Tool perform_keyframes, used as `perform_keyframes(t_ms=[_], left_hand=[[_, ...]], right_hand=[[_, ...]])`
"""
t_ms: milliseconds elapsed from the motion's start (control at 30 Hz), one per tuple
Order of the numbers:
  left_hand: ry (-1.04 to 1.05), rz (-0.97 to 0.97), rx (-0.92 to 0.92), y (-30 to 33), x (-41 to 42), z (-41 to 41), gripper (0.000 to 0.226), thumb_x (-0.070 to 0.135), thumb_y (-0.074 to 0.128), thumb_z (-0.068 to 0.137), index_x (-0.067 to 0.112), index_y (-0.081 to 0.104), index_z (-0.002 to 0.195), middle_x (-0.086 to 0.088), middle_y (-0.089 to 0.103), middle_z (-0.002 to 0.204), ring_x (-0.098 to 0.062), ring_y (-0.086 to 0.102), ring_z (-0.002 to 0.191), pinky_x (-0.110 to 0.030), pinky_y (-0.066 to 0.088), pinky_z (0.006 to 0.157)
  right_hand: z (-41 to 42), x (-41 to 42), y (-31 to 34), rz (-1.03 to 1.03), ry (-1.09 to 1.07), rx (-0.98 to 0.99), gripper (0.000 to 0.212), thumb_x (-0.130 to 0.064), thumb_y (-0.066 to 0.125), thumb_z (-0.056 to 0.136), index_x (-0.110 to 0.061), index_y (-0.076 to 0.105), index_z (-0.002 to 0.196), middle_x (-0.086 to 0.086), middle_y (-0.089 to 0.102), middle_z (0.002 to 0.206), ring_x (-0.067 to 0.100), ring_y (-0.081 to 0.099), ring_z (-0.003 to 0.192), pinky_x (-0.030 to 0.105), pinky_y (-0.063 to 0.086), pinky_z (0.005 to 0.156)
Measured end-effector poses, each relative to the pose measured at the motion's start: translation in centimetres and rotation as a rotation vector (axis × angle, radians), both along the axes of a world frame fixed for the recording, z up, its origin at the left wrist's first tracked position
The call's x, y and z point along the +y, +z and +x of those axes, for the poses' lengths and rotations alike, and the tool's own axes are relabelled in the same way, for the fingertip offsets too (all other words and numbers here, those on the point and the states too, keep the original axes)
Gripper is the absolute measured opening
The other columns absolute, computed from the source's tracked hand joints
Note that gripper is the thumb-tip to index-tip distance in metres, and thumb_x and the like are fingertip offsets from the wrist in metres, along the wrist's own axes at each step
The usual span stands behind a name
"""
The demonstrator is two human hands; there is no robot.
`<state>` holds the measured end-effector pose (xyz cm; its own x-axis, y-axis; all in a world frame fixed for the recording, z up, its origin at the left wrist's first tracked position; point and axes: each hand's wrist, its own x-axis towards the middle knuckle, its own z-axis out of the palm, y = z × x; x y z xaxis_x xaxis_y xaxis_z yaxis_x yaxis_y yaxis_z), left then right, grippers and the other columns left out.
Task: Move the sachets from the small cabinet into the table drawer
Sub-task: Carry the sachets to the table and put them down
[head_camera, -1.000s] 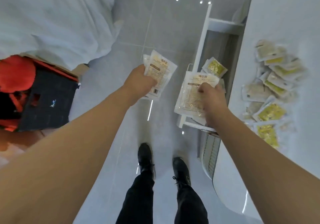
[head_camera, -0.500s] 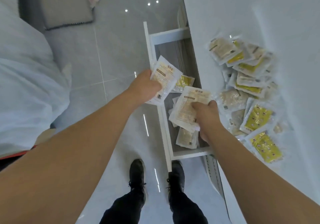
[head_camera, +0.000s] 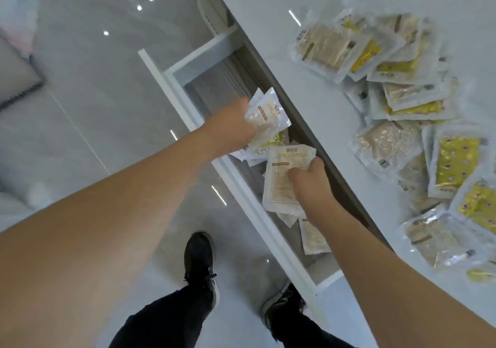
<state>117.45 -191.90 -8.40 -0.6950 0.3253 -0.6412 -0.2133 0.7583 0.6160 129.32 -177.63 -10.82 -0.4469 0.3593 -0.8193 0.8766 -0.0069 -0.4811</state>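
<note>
Hands [head_camera: 268, 157] — two, each gripping sachets over open drawer [head_camera: 171, 84], loose sachets inside uncountable

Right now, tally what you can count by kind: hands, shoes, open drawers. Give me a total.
Hands: 2, the left hand and the right hand, each gripping sachets
Shoes: 2, the left shoe and the right shoe
Open drawer: 1
Total: 5
</note>
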Motion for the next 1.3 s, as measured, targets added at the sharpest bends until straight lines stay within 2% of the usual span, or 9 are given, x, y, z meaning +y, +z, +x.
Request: perform_keyframes(t_ms=[133, 367, 567, 667, 733, 800, 933, 1167, 1300], left_hand=[[-0.104, -0.058, 0.056, -3.5, 0.2, -1.8, 0.006, 0.006, 0.053, 0.085, 0.008, 0.052, 0.090, -0.003, 0.051, 0.081, -0.017, 0.050, 0.070, -0.030, 0.038, 0.056], [-0.213, -0.154, 0.057, -8.5, 1.6, -3.7, 0.046, 0.013, 0.046, 0.090, 0.012, 0.037, 0.135, 0.002, 0.045, 0.085, -0.011, 0.044, 0.068, -0.027, 0.035, 0.056], [-0.447, -0.272, 0.069, -11.6, 3.5, -3.8, 0.053, 0.005, 0.043, 0.089, -0.002, 0.034, 0.141, -0.006, 0.052, 0.092, -0.016, 0.047, 0.069, -0.024, 0.030, 0.048], [-0.576, -0.361, 0.134, -12.4, 4.1, -3.9, 0.023, 0.004, 0.039, 0.092, 0.006, 0.049, 0.112, -0.014, 0.048, 0.106, -0.017, 0.048, 0.072, -0.025, 0.029, 0.048], [-0.639, -0.425, 0.212, -12.9, 4.4, -3.9, 0.023, 0.005, 0.039, 0.092, 0.010, 0.048, 0.113, -0.015, 0.049, 0.109, -0.018, 0.047, 0.076, -0.025, 0.038, 0.058], [-0.687, -0.481, 0.271, -13.5, 4.6, -3.7, 0.048, 0.009, 0.038, 0.094, 0.007, 0.035, 0.143, -0.016, 0.041, 0.137, -0.026, 0.047, 0.114, -0.032, 0.040, 0.087], [-0.731, -0.560, 0.284, -13.0, 4.8, -3.1, 0.058, 0.010, 0.034, 0.096, 0.000, 0.016, 0.150, -0.018, 0.027, 0.152, -0.029, 0.031, 0.137, -0.036, 0.033, 0.104], [-0.662, -0.509, 0.542, -11.6, 4.5, -0.9, 0.067, 0.020, 0.051, 0.081, 0.004, 0.032, 0.143, -0.016, 0.038, 0.138, -0.032, 0.038, 0.126, -0.041, 0.040, 0.101], [-0.817, -0.494, 0.569, -8.3, 6.3, 3.6, 0.052, 0.028, 0.050, 0.089, 0.002, 0.044, 0.134, -0.017, 0.046, 0.133, -0.034, 0.046, 0.119, -0.041, 0.043, 0.092]], right_hand=[[-0.7, -0.9, -2.9, 0.096, 0.070, 0.019, 0.057, -0.030, 0.048, 0.080, -0.023, 0.038, 0.136, 0.001, 0.060, 0.119, 0.028, 0.059, 0.108, 0.051, 0.051, 0.091], [-1.0, 0.1, -8.6, 0.341, 0.285, 0.117, 0.038, -0.021, 0.046, 0.090, -0.011, 0.043, 0.127, 0.010, 0.059, 0.118, 0.030, 0.058, 0.106, 0.043, 0.050, 0.090], [-0.5, 1.1, -12.9, 0.605, 0.456, 0.132, 0.046, -0.022, 0.043, 0.089, -0.011, 0.040, 0.134, 0.014, 0.061, 0.108, 0.033, 0.058, 0.097, 0.038, 0.050, 0.078], [-0.3, 0.9, -15.2, 0.783, 0.506, 0.214, 0.054, -0.029, 0.032, 0.082, -0.007, 0.049, 0.128, 0.016, 0.058, 0.111, 0.035, 0.051, 0.104, 0.041, 0.046, 0.086], [-0.1, 0.8, -16.2, 0.899, 0.499, 0.253, 0.063, -0.032, 0.024, 0.076, -0.007, 0.055, 0.125, 0.017, 0.054, 0.112, 0.035, 0.046, 0.105, 0.042, 0.039, 0.092], [0.2, 0.6, -16.5, 0.955, 0.469, 0.246, 0.061, -0.030, 0.027, 0.076, -0.009, 0.055, 0.126, 0.017, 0.051, 0.113, 0.034, 0.041, 0.105, 0.043, 0.034, 0.094], [0.6, 0.5, -16.0, 0.962, 0.468, 0.239, 0.062, -0.031, 0.028, 0.076, -0.013, 0.053, 0.130, 0.014, 0.048, 0.118, 0.032, 0.038, 0.108, 0.044, 0.033, 0.098], [3.2, 0.8, -12.4, 0.872, 0.443, 0.254, 0.068, -0.042, 0.028, 0.080, -0.010, 0.043, 0.137, 0.009, 0.045, 0.136, 0.028, 0.036, 0.128, 0.041, 0.026, 0.110], [7.2, 1.4, -6.9, 0.674, 0.417, 0.236, 0.052, -0.030, 0.046, 0.091, -0.014, 0.039, 0.141, 0.007, 0.045, 0.138, 0.026, 0.040, 0.128, 0.036, 0.030, 0.109]])
